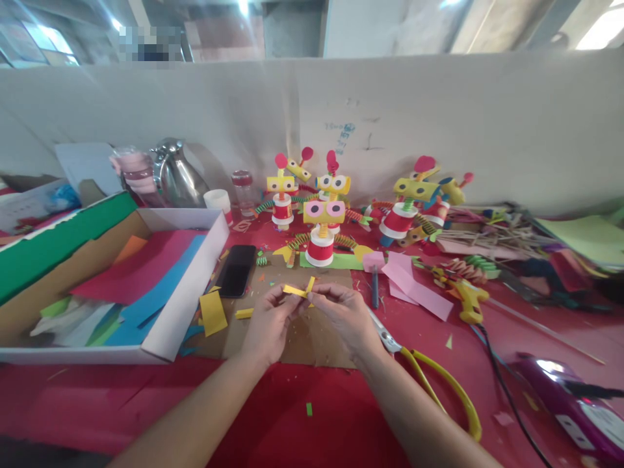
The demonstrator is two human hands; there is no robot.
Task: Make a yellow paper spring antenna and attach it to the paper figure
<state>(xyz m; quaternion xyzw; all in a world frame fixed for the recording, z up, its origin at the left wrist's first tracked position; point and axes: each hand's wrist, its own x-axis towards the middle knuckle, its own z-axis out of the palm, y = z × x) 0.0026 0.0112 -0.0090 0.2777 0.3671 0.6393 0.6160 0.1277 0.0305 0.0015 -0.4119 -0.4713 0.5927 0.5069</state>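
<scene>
Two narrow yellow paper strips (pixel 296 290) meet at an angle between my hands, above a brown cardboard sheet (pixel 312 335). My left hand (pixel 273 318) pinches them from the left, fingers closed. From the other side, my right hand (pixel 344 315) presses thumb and finger together where the strips meet. A yellow paper piece (pixel 213 312) and a smaller folded yellow strip (pixel 244 313) lie left of my left hand. Just behind my hands stands a paper-cup figure (pixel 320 249) with a yellow head and pleated paper arms.
An open box (pixel 188 286) of coloured paper is at left, beside a black phone (pixel 237 270). Yellow-handled scissors (pixel 424 370), a glue gun (pixel 470 302) with its cord and a purple device (pixel 570 406) lie at right. More figures (pixel 402 211) stand behind.
</scene>
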